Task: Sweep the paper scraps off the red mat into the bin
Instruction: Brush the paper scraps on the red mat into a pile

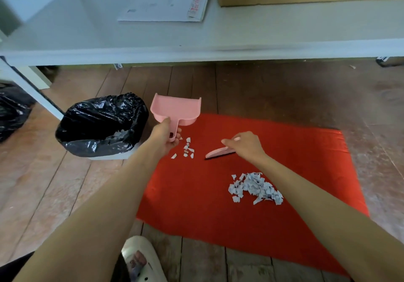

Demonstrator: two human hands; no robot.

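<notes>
A large heap of scraps (pixel 254 187) is spread on the red mat (pixel 295 172), nearer than both hands. Beyond it, a brush (pixel 219 151) is gripped by the right hand (pixel 246 147) beside a few loose scraps (pixel 187 148). The dustpan (pixel 177 111) is held by its handle in the left hand (pixel 166 135), just beside the bin (pixel 100 124).

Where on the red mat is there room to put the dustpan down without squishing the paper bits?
The red mat is bare right of the brush, and along its near edge below the big scrap pile. It is crowded by the small scraps.
</notes>
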